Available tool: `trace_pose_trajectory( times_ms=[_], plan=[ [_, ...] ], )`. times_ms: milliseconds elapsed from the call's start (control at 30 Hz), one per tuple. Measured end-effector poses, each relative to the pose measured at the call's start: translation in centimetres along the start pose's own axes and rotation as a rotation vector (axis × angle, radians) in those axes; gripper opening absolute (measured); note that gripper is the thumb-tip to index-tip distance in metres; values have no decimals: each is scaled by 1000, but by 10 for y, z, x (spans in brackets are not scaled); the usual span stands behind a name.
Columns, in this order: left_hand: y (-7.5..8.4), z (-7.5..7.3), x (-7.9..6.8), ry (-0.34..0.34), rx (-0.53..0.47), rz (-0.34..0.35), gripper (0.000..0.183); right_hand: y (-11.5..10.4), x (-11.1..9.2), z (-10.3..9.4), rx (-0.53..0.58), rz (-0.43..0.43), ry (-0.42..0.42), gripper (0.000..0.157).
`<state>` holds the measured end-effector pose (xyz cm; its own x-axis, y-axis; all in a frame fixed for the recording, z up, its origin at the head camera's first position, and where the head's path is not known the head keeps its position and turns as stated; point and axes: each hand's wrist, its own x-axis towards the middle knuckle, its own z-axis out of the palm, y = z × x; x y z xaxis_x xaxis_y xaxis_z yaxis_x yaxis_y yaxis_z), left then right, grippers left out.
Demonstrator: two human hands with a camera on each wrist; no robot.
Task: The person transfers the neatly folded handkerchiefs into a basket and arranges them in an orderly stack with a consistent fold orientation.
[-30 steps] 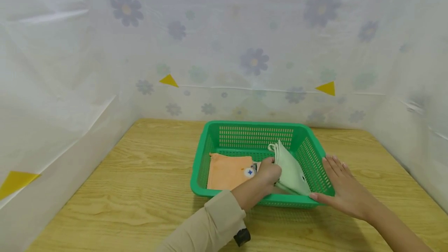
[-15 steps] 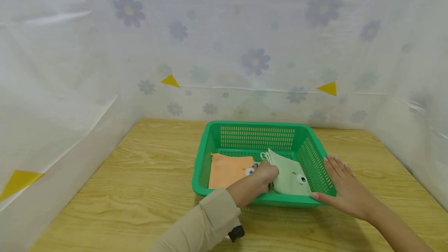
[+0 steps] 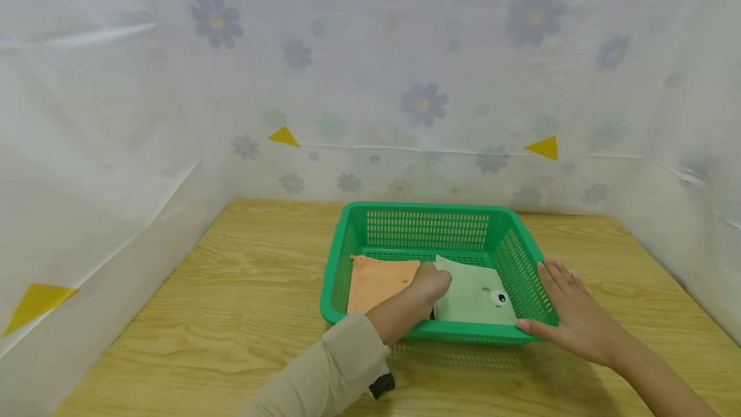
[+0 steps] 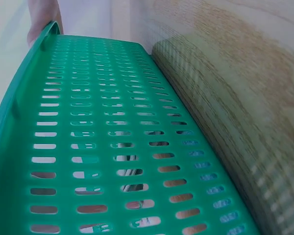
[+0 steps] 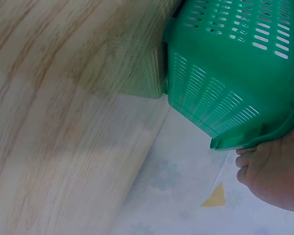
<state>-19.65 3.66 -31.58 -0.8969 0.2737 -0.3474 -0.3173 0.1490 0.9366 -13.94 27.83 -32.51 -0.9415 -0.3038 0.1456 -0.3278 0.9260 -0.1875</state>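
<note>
A green plastic basket (image 3: 428, 206) holds folded cloths. My left hand (image 3: 429, 285) reaches in over the front rim, fingers curled at the left edge of a pale green folded hand towel (image 3: 473, 295) with a cartoon eye on it. The towel lies flat in the basket's right half. To its left is an orange folded cloth (image 3: 373, 282), partly covered by my hand and wrist. My right hand (image 3: 570, 320) rests on the basket's front right corner, fingers straight along the side, thumb on the front rim. In the right wrist view its fingertips (image 5: 242, 174) show by the rim.
The basket stands on a wood-grain table (image 3: 243, 275). White flower-patterned sheeting (image 3: 370, 95) encloses the back and sides, with yellow triangles (image 3: 543, 147) stuck on it. A black device (image 3: 382, 385) sits under my left wrist.
The pale green towel has gone from propped up at a tilt to lying flat, its eye now facing up. My left hand has moved left and lower with its edge. My right hand stayed.
</note>
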Motion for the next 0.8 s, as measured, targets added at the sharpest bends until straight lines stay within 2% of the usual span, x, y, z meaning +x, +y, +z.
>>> trace_pose_trajectory(
  times_ms=[167, 300, 567, 800],
  plan=[
    [-3, -5, -2, 13, -56, 64, 56, 1, 0, 2, 11, 3, -4, 98],
    [-4, -11, -3, -6, -36, 108, 52, 2, 0, 3, 31, 11, -14, 98],
    [-7, -25, -4, 2, 4, 120, 48, 3, 0, 3, 46, 11, -15, 98],
    [-8, -42, -7, 24, -6, 107, 44, 5, 0, 3, 61, 5, -7, 99]
  ],
)
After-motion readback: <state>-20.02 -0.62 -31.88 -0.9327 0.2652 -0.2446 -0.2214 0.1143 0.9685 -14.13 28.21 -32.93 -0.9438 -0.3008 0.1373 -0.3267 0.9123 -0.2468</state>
